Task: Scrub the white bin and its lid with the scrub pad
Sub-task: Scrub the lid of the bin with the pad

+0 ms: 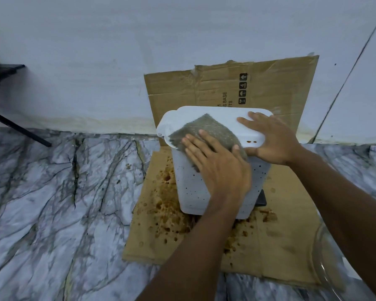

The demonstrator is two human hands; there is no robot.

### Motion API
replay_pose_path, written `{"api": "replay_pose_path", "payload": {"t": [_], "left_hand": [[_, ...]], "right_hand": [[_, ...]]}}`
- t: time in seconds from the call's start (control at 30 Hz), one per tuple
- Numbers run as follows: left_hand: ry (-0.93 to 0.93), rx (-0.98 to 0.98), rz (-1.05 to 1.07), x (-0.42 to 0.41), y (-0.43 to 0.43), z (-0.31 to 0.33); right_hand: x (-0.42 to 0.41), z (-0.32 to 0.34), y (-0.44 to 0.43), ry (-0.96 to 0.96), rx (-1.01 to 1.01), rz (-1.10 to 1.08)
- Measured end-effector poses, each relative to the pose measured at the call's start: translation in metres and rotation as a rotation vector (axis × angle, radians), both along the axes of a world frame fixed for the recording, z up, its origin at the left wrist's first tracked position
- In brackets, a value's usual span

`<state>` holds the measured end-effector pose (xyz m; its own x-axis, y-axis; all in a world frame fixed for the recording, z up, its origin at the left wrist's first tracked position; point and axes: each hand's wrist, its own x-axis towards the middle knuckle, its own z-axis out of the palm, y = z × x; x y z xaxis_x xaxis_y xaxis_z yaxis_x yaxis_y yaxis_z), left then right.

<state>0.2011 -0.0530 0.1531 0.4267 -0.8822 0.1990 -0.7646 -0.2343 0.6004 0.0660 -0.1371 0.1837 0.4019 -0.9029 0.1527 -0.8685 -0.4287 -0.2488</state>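
Smooth plastic bin [195, 192], rough fibrous scrub pad [211, 131], stained cardboard [280, 246], glossy marble floor [52, 203]

Black print is seen on the upright brown cardboard sheet [280, 83] leaning on the far wall, turned sideways so that it is read from bottom to top. The word "BASE" can be made out, preceded by a cut-off "S"; beside it the fragments "ETS" and "1" are shown, the rest being hidden behind the white plastic lid [215, 111]. To the right, a row of black square handling symbols [243, 89] is printed, among them an arrow and the number "4".
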Motion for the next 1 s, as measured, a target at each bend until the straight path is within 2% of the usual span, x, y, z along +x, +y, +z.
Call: {"api": "replay_pose_path", "payload": {"t": [0.13,0.27,0.37,0.43,0.53,0.7,0.83,1.0], "left_hand": [[0.003,-0.026,-0.017,0.004,-0.002,-0.006],[0.031,-0.043,0.083,0.041,-0.019,-0.004],[0.058,-0.065,0.065,0.064,-0.034,-0.002],[-0.038,-0.117,-0.001,0.077,-0.037,-0.006],[-0.303,-0.256,-0.155,0.101,-0.042,-0.01],[-0.52,-0.081,-0.24,0.081,-0.042,0.007],[-0.543,-0.095,-0.456,0.067,-0.041,0.008],[-0.585,-0.054,-0.579,0.114,-0.06,0.029]], "right_hand": [[-0.001,0.0,0.001,-0.02,0.015,0.017],[0.0,0.002,0.003,-0.008,0.028,0.011],[0.0,0.003,0.003,0.008,0.024,0.007],[0.0,0.004,0.002,0.006,0.019,-0.004],[0.001,0.004,0.002,0.001,0.017,-0.001],[0.004,0.005,-0.002,-0.015,0.014,-0.007],[0.0,0.005,-0.001,-0.002,0.022,0.007],[0.002,0.008,0.004,-0.01,0.041,-0.001]]}}
